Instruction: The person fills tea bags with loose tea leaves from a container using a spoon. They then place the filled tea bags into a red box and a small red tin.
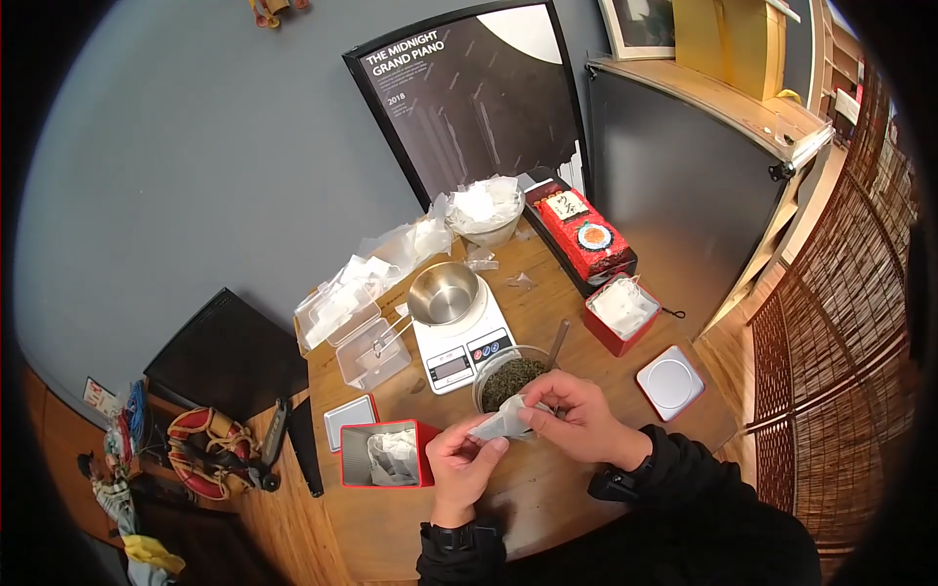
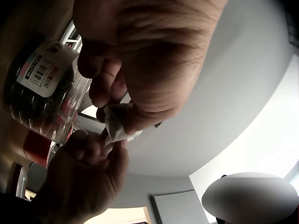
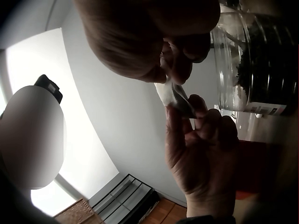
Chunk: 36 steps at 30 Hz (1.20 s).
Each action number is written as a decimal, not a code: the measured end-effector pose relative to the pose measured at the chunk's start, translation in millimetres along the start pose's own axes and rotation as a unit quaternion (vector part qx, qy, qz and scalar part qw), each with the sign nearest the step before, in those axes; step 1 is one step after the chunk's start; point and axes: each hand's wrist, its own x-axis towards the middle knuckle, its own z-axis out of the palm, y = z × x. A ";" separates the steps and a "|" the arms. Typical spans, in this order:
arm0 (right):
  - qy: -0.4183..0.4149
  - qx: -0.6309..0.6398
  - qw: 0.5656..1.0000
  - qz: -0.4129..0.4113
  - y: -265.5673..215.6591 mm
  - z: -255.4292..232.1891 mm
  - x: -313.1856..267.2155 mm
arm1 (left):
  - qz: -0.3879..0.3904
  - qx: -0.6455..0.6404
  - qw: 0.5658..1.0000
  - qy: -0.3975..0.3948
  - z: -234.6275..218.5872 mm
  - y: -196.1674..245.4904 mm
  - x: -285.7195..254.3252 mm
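Both hands meet at a small white tea bag [image 1: 504,420], thin and crumpled, just in front of a clear plastic jar [image 2: 49,88] of dark dried tea leaves [image 1: 516,381]. With thumb and fingers, the left hand [image 1: 461,471] pinches one end of the bag. The right hand [image 1: 578,418] pinches the opposite end, at the upper right in the head view. In the right wrist view, the bag [image 3: 174,95] stretches between both sets of fingertips and has a dark area on its lower side. A spoon's handle [image 1: 560,340] sticks up out of the jar.
Behind the jar is a kitchen scale [image 1: 459,352] bearing a steel bowl [image 1: 443,296]. Open red tins [image 1: 426,454] with white bags inside stand left and right, their lids [image 1: 672,383] beside them. A clear box [image 1: 373,356], white bag piles and a red tea packet [image 1: 586,234] lie farther back.
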 end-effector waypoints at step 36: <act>0.020 -0.107 0.994 -0.022 -8.6 1.7 2.6 | 0.050 -0.039 0.998 0.013 -2.8 -12.2 -1.3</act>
